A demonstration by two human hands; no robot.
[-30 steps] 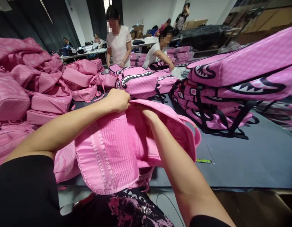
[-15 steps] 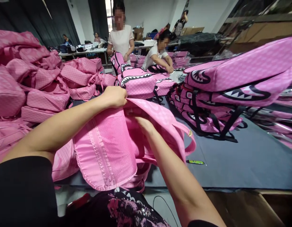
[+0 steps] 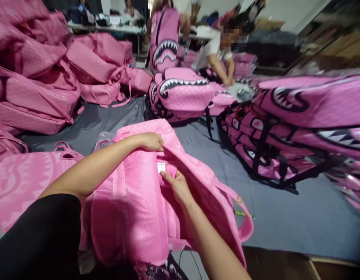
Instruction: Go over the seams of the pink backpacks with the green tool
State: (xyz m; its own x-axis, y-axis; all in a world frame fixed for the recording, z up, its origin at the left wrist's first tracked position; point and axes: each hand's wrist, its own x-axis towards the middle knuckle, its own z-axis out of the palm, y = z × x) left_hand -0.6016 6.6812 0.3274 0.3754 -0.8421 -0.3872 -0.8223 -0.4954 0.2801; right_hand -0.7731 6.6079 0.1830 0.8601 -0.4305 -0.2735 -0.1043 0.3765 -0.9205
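A pink backpack [image 3: 139, 217] lies unzipped in front of me, its mesh inner panel with a zip folded toward the left. My left hand [image 3: 152, 142] is closed on the top edge of its opening. Inside the bag is my right hand [image 3: 178, 186], its thumb against the lower edge of a small white label [image 3: 161, 167] on the lining. The other fingers of that hand are partly hidden. A looped pink strap [image 3: 247, 227] hangs at the bag's right side.
Plain pink backpacks [image 3: 37, 101] are heaped at the left. Pink shark-mouth backpacks [image 3: 186, 89] lie ahead, with a taller stack [image 3: 308, 116] at the right. A green tool [image 3: 244, 214] rests on the grey table [image 3: 285, 210]. Two co-workers stand across the table, one holding up a backpack [image 3: 165, 37].
My view has tipped down. The bag opening is wider, and the right hand, deep inside before, now shows beside the white label. A co-worker has raised a shark-mouth backpack upright.
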